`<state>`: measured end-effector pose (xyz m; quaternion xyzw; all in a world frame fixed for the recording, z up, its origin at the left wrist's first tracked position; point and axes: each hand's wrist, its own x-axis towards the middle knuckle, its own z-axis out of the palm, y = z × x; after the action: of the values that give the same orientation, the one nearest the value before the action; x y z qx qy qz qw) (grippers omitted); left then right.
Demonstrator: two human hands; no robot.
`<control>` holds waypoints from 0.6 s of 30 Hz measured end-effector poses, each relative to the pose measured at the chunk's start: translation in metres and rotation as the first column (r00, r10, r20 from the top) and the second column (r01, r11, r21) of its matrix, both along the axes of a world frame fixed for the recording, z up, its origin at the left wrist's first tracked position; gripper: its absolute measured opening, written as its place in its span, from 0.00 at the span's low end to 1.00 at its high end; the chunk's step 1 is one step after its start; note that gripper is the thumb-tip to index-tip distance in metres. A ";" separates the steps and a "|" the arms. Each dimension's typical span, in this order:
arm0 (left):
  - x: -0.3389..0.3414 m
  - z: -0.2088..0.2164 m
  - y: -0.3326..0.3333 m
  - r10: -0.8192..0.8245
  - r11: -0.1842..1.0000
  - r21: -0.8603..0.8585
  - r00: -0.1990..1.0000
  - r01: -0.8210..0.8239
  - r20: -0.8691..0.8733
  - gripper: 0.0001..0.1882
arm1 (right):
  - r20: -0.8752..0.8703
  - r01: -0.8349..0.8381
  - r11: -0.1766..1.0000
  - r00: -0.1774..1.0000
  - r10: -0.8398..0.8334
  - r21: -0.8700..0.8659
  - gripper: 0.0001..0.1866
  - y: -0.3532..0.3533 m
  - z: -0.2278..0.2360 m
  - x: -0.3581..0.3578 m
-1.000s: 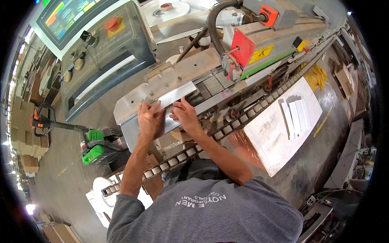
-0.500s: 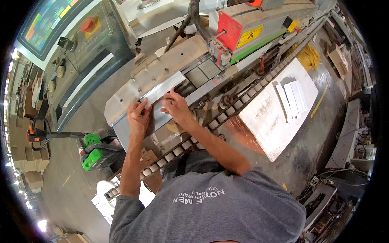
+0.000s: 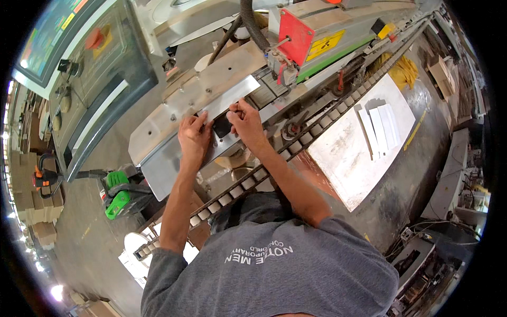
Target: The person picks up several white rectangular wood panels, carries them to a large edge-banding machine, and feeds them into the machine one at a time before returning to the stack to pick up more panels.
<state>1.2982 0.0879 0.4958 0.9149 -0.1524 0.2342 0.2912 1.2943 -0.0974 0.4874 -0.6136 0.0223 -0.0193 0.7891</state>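
Observation:
A narrow, pale, shiny strip (image 3: 236, 92) lies along the metal guide plate (image 3: 185, 87) of a long machine, its far end close to the machine's ribbed feed pads (image 3: 269, 94). My left hand (image 3: 194, 136) has curled fingers against the near end of the strip. Further right, my right hand (image 3: 246, 123) pinches at the strip's near edge with thumb and fingertips; the exact contact is partly hidden by the fingers. Between the hands shows a dark opening (image 3: 222, 127) in the bright metal bed (image 3: 163, 171).
A red plate (image 3: 297, 37) and a ribbed hose (image 3: 254, 26) stand beyond the pads. A roller rail (image 3: 248, 183) runs along my side. On the right, several white strips (image 3: 379, 127) lie on a white board (image 3: 343, 164). A control panel (image 3: 100, 63) stands left, near a green-and-black pallet truck (image 3: 117, 195).
Both hands have moved forward and to the right along the guide plate. The pale strip has slid the same way, its far end now nearer the feed pads.

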 end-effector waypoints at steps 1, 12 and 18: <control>0.004 0.000 -0.010 0.006 1.000 -0.014 1.000 -0.006 -0.015 0.16 | -0.020 -0.018 1.000 1.000 0.018 0.002 0.09 -0.009 0.000 0.004; 0.049 0.004 -0.105 -0.034 0.996 0.087 0.999 0.031 0.029 0.11 | 0.098 0.135 0.990 0.987 -0.129 -0.048 0.07 -0.079 0.000 0.026; 0.077 -0.013 -0.147 -0.062 0.990 -0.135 0.995 0.050 -0.083 0.16 | 0.171 0.162 0.968 0.977 -0.130 -0.190 0.15 -0.115 0.023 -0.087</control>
<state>1.3753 -0.0591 0.4824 0.8982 -0.1494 0.1957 0.3642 1.2073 -0.2127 0.5109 -0.6841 0.0031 -0.1278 0.7181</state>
